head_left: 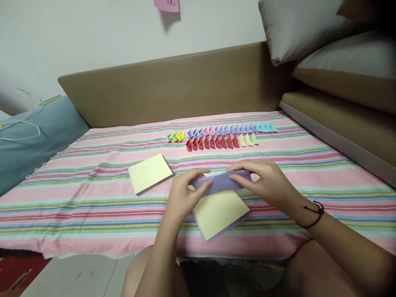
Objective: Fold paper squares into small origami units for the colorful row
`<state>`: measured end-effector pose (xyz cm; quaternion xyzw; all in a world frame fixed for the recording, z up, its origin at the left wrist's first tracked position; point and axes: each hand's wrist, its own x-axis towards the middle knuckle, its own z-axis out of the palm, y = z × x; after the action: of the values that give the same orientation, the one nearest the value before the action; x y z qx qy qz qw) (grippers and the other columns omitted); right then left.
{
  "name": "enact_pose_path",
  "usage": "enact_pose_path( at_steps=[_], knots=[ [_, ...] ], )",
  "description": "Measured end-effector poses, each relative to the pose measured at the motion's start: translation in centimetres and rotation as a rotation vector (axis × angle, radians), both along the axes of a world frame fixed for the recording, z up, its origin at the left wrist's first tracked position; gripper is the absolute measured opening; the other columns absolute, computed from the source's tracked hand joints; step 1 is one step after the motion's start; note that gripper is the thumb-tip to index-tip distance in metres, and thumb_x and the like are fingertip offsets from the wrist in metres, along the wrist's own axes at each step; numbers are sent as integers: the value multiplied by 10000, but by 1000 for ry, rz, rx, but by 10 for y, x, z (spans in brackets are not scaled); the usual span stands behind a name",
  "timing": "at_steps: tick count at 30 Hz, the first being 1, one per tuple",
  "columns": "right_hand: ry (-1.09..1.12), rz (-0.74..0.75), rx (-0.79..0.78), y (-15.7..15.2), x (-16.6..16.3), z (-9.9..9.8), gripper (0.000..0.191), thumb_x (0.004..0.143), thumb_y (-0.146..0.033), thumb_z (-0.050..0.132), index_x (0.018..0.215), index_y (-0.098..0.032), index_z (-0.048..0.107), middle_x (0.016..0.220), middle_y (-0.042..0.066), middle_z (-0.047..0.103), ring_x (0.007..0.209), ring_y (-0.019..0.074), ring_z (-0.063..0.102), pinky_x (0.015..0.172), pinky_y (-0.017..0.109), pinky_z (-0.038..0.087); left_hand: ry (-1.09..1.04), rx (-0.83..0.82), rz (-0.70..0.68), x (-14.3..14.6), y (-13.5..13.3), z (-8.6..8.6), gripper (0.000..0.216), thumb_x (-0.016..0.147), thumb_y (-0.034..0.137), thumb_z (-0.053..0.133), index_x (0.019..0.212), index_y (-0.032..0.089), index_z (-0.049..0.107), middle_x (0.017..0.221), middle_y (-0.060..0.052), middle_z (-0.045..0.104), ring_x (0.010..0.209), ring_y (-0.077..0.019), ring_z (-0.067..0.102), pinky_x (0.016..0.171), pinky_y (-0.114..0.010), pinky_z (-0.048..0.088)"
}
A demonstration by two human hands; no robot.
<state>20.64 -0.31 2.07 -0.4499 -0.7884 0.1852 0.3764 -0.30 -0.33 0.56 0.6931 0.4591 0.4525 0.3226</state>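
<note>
A folded strip of purple paper [221, 184] is held up between my two hands. My left hand [185, 187] pinches its left end between thumb and fingers. At the other end, my right hand [261, 175] grips it the same way, thumb on the near face. Just below the strip lies a stack of paper sheets [221, 214] with pale yellow on top and purple edges beneath. Farther left sits a second stack of pale yellow paper [150, 173], apart from both hands.
Small folded paper pieces stand in rows farther back: red ones [212, 142], purple ones [227, 130], light blue ones [265, 127] and green-yellow ones [175, 137]. A striped cloth [102, 185] covers the surface. Cushions [343, 82] are piled at right; a brown backrest [173, 86] stands behind.
</note>
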Motion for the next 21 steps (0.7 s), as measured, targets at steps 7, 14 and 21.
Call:
enact_pose_path(
  at_steps=[7, 14, 21],
  knots=[
    [-179, 8, 192, -14, -18, 4, 173, 886, -229, 471, 874, -218, 643, 842, 25, 697, 774, 179, 627, 680, 292, 454, 115, 272, 13, 12, -9, 3, 113, 791, 237, 608, 785, 254, 720, 771, -37, 712, 763, -202, 623, 732, -303, 445],
    [-236, -1, 272, -12, -16, 7, 182, 872, -176, 455, 821, -190, 629, 798, 48, 674, 761, 191, 604, 698, 307, 447, 229, 356, 8, 8, -9, 4, 122, 824, 234, 577, 796, 233, 696, 771, -31, 708, 752, -188, 628, 721, -293, 445],
    [-147, -161, 330, -4, 14, 17, 122, 859, -206, 495, 890, -220, 613, 892, 53, 676, 865, 223, 611, 797, 352, 448, 244, 376, 87, -2, -5, 5, 134, 833, 211, 559, 818, 236, 689, 813, -32, 713, 798, -196, 633, 746, -305, 445]
  ],
)
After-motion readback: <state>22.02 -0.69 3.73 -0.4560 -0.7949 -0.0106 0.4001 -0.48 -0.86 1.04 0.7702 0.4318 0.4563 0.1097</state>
